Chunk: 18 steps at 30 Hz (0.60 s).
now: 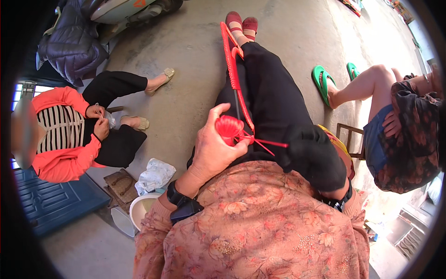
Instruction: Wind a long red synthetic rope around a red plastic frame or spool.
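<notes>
My left hand (211, 146) is closed around a bundle of shiny red cord (229, 129) above my lap. Thin red strands stick out from it to the right. A long red band with a ridged edge (231, 60) stretches along my black trousers (272, 88) from near my feet. Its narrow lower part reaches the cord bundle, and a thin dark strip runs beside it. My right hand (349, 169) is down at my right side, next to the yellow item (335, 139). Only a sliver of skin shows past the dark fabric, so its fingers are hidden.
On the left a seated person in a coral jacket (65, 135) works with both hands on something small and pale. Another person sits at right, wearing green flip-flops (321, 79). A pale bucket (135, 214), white plastic bag (154, 176) and brown bag (121, 183) stand at left.
</notes>
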Motion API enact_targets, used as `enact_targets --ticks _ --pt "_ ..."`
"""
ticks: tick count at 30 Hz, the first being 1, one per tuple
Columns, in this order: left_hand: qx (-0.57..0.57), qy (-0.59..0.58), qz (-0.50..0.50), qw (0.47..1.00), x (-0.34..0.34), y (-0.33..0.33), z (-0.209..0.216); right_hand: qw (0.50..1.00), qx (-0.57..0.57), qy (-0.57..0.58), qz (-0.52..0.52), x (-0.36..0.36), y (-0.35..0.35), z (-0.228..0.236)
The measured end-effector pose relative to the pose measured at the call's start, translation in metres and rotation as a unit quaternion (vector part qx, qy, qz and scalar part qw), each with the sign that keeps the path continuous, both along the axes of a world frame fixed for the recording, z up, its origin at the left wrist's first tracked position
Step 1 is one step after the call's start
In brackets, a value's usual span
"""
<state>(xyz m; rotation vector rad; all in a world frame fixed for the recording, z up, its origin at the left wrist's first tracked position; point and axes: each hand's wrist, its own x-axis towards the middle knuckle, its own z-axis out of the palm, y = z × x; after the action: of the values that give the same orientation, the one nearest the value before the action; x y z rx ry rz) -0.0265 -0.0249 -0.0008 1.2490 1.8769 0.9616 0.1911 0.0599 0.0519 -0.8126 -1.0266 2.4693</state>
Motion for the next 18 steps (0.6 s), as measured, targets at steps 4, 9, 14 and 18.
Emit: enact_targets --ticks 4,9,14,18 --pt "-0.004 -0.163 0.008 0.987 -0.007 -0.008 0.001 0.998 0.038 0.026 -0.041 0.003 -0.004 -0.006" --pt "0.132 -0.293 0.065 0.945 -0.037 -0.015 0.032 0.946 0.271 -0.146 -0.102 -0.022 0.034 -0.013" --pt "0.147 0.32 -0.032 0.935 -0.049 -0.012 0.041 0.88 0.449 -0.154 0.011 -0.035 0.027 -0.057" --pt "0.094 0.292 -0.152 0.939 -0.039 0.001 0.01 0.846 0.505 -0.157 0.061 -0.056 0.022 -0.065"
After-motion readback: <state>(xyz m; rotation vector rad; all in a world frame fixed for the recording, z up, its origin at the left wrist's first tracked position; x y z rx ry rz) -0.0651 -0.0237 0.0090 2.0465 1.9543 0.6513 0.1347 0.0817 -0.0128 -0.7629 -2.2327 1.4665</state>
